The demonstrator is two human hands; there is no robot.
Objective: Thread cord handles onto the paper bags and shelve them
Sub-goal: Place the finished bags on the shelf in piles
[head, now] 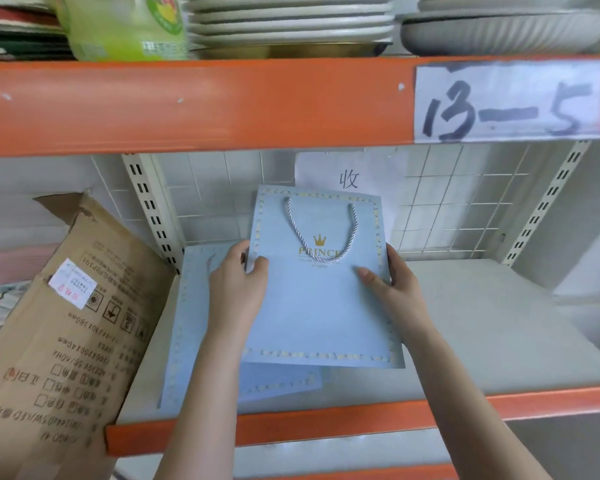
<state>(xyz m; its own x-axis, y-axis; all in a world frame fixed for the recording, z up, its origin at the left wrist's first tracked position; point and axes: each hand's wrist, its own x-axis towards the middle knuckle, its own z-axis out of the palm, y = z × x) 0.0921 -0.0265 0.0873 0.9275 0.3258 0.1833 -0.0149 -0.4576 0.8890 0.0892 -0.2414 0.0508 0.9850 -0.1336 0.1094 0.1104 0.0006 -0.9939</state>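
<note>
Forearms [194,427]: both crossed the orange front rail [326,424] into the bay, nearest of all to the camera.
Cardboard box [66,323]: leaned at the far left, its right side close by the second bag, so little room lay that way.
Second bag [201,323]: lay flat on the shelf [482,323], partly under the held one, long axis running front to back.
Left hand [238,282]: gripped the left edge of the paper bag [319,313], thumb on the printed face, fingers [239,252] curled round the edge.
Paper bag: flat, apparently held just above the second bag and offset to its right, mouth end toward the wire grid [447,202]. Its cord handle [321,233] was already threaded and drooped across the face (the crown print sat inside the loop).
Right hand [395,292]: gripped the right edge level with the left, thumb flat on top, the other fingers hidden behind the paper.
Coming move: judged a set-down onto the second bag. The bag lay straight ahead of both hands, equally near each, and would want a small shift left and down to square the edges.
Open room: bare shelf stretched away to the right, and the upper beam [187,105] hung overhead, so any lift had to stay low.
</note>
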